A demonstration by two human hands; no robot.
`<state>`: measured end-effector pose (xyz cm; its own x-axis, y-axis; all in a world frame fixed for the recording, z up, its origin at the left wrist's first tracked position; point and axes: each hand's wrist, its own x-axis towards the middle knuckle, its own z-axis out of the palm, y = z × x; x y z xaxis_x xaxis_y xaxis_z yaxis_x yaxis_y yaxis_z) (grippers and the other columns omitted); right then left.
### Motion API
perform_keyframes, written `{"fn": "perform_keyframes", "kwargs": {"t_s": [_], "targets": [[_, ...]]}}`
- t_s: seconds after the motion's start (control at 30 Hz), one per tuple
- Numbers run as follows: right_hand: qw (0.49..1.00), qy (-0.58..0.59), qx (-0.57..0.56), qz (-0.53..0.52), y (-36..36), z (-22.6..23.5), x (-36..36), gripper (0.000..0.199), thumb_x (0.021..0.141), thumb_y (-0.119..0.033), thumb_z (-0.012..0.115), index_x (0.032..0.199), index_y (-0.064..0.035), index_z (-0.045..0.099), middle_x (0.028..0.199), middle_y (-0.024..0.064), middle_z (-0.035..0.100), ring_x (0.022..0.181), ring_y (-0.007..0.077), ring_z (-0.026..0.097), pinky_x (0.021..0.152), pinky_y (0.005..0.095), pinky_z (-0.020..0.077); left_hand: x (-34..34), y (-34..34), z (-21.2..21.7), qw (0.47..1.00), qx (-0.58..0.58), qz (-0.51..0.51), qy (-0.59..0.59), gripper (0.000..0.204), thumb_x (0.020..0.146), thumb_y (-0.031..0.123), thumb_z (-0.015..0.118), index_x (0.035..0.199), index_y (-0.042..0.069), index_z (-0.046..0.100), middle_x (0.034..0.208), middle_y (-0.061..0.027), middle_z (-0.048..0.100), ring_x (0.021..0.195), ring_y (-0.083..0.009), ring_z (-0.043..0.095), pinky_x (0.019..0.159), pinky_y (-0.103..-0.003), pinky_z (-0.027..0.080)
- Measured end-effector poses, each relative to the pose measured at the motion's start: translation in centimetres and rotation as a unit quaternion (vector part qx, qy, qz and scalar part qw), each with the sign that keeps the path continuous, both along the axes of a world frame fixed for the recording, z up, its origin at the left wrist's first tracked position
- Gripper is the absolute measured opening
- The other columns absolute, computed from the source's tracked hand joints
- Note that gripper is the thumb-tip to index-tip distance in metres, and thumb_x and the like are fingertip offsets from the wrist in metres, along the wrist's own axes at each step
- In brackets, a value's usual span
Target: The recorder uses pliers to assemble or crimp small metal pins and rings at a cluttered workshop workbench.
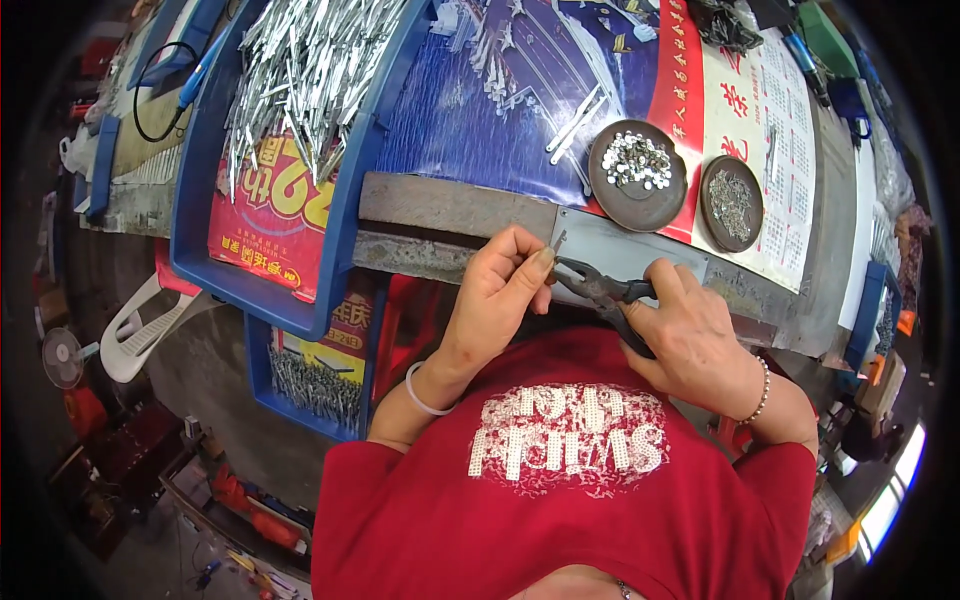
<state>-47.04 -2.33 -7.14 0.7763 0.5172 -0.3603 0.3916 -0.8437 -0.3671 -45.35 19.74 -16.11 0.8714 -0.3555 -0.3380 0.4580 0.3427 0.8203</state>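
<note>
My left hand (495, 295) pinches a small, thin metal piece (560, 241) between thumb and forefinger at the bench's near edge. My right hand (690, 335) is wrapped round the dark handles of a pair of pliers (598, 287). The pliers' jaws point left and reach the left fingertips; whether they grip the piece is too small to tell. Just beyond the hands lies a grey metal plate (655, 252) on the bench edge. A brown dish (608, 198) with small shiny discs stands behind it, and a second brown dish (715, 222) to the right holds tiny metal parts.
A blue tray (345, 225) of long silvery metal strips (310, 75) sits at the left, overhanging the bench. Below it, another blue tray (262, 385) holds many small metal pieces. A few loose strips (577, 125) lie on the printed sheet. A pale plastic chair (140, 335) stands far left.
</note>
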Motion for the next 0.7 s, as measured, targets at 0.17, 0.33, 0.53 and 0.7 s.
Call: {"fn": "perform_keyframes", "kwargs": {"t_s": [0.17,0.33,0.53,0.7], "targets": [[0.998,0.068,0.007,-0.012,0.2,0.5,0.5,0.030,0.069,-0.021,0.077,0.091,-0.0023,0.068,0.095,0.0166,0.048,0.089,0.0324,0.056,0.067,0.0434,0.0484,0.0,-0.2,-0.6,1.000,-0.003,-0.001,-0.005,0.014,0.101,0.015,0.054,0.093,0.003,0.053,0.075,0.0006,0.054,0.062,-0.0044,0.050,0.057,-0.020,0.042],[0.945,0.303,0.111,-0.050,-0.3,0.7,2.4,0.036,0.072,-0.019,0.074,0.102,-0.0006,0.070,0.093,0.0168,0.055,0.093,0.0320,0.059,0.076,0.0397,0.0490,-0.3,0.4,-0.1,0.999,0.027,0.024,-0.017,0.013,0.101,0.013,0.054,0.093,0.003,0.053,0.074,0.0011,0.055,0.062,-0.0044,0.051,0.058,-0.020,0.042],[0.862,0.382,0.288,-0.165,-1.4,-0.3,2.1,0.044,0.075,-0.020,0.070,0.112,0.0026,0.067,0.108,0.0149,0.060,0.103,0.0277,0.057,0.095,0.0349,0.0424,-0.6,0.9,0.8,1.000,0.019,0.014,-0.005,0.009,0.100,0.009,0.054,0.100,0.000,0.055,0.082,-0.0016,0.058,0.069,-0.0057,0.055,0.065,-0.020,0.046],[0.914,0.293,0.226,-0.168,-1.4,-1.2,0.7,0.029,0.073,-0.011,0.061,0.098,0.0028,0.066,0.095,0.0114,0.053,0.087,0.0241,0.055,0.078,0.0341,0.0432,-1.5,2.3,0.0,0.999,-0.014,0.030,-0.007,0.018,0.099,0.005,0.054,0.115,-0.002,0.056,0.096,-0.0047,0.061,0.079,-0.0082,0.057,0.074,-0.021,0.047]]}}
